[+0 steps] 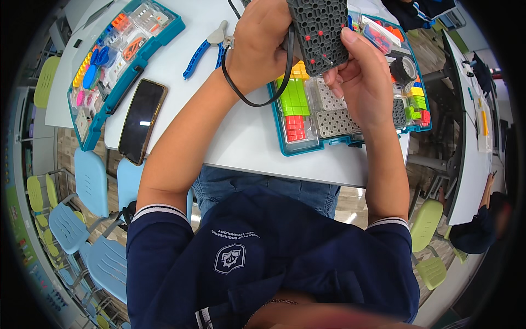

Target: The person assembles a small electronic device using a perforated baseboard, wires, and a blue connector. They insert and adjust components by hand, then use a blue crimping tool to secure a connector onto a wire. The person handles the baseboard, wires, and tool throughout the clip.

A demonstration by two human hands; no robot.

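Observation:
Up at the top middle, a dark grey building plate (319, 41) full of holes, with several small red pegs in it, is held up off the table. My left hand (262, 46) is closed at its left side; those fingertips are partly hidden behind the plate. With thumb and fingers, my right hand (366, 77) grips the plate's right edge and lower corner. A black cable (257, 104) loops below my left hand, with a small connector at the wrist. Just left of that wrist lie pliers (205, 49) with blue handles.
Beneath the plate lies an open teal parts case (323, 147) with green, red, yellow and grey pieces and a black wheel. Another teal case (107, 104) is at the left, near a phone (141, 122). Blue chairs (90, 183) stand left; a person (482, 219) sits far right.

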